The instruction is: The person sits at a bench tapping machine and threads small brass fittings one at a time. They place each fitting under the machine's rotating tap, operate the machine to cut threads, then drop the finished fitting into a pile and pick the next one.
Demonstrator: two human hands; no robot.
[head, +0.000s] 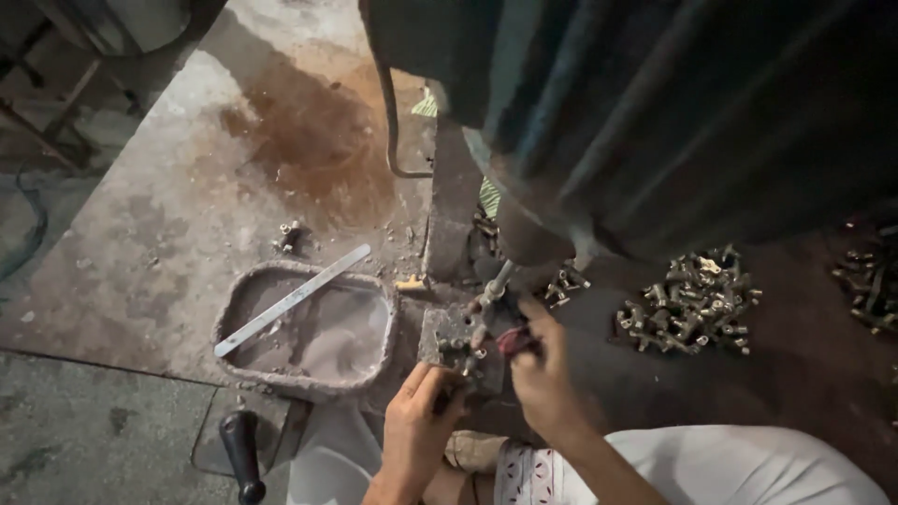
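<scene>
A small metal block (447, 339) is seen on the workshop floor (140, 281), at the foot of a dark machine column (456, 201), and both hands are brought to it from the lower edge of the view. The left hand (418, 421) is laid against the near edge of the block, its fingers curled onto a small brass fitting there; what exactly is pinched cannot be told. The right hand (544, 379) is closed around a small dark red piece (515, 340) at the block's right side. A slender metal spindle (497, 281) is seen coming down onto the block, its long axis tilted, the upper end pointing up and to the right toward the machine, the lower end meeting the block. Just left of the block a shallow grey tray (245, 292) is set on the floor, and a flat metal strip (292, 299) is laid slantwise across it, from its lower left rim to beyond its upper right rim. To the right, well apart from the hands, a heap of brass fittings (690, 301) is piled. A black handle (242, 454) is seen near the lower edge of the floor.
</scene>
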